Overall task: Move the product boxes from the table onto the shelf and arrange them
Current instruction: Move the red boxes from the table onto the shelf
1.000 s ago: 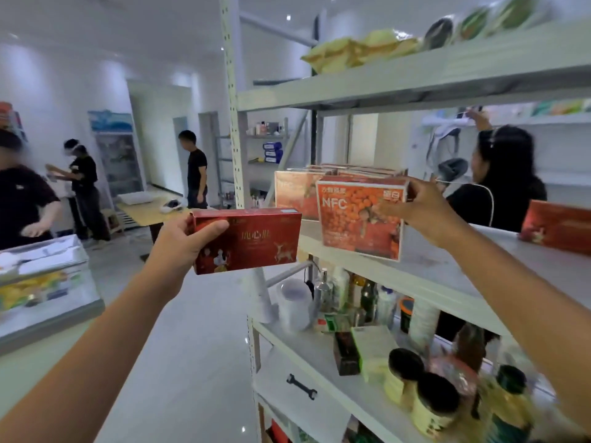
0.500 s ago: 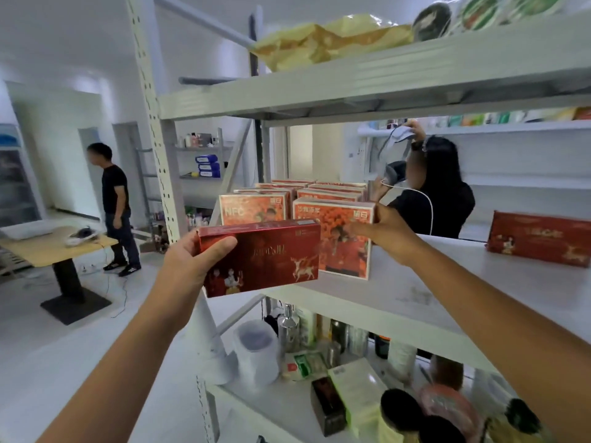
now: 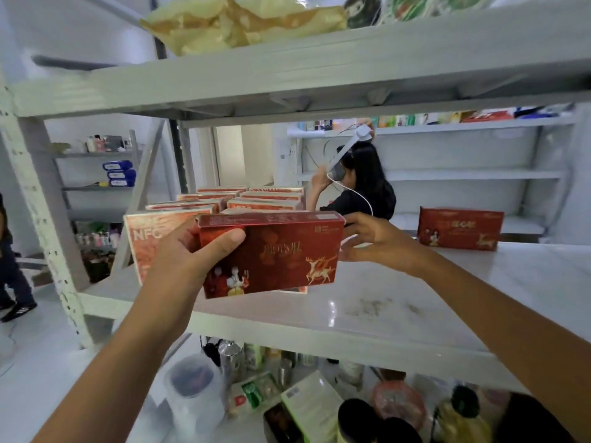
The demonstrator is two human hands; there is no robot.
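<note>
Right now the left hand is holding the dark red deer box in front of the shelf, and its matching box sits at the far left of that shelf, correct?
Not quite. In the head view the left hand does hold the dark red deer box in front of the shelf, but its matching box sits at the far right, not the far left.

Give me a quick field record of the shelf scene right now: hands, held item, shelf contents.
left hand: grips the dark red deer box by its left end, held above the middle shelf
right hand: open at the box's right end, fingers spread
orange NFC boxes: standing in rows at the shelf's left, behind the held box
matching red box: standing at the shelf's far right
shelf between them: bare, scuffed
</note>
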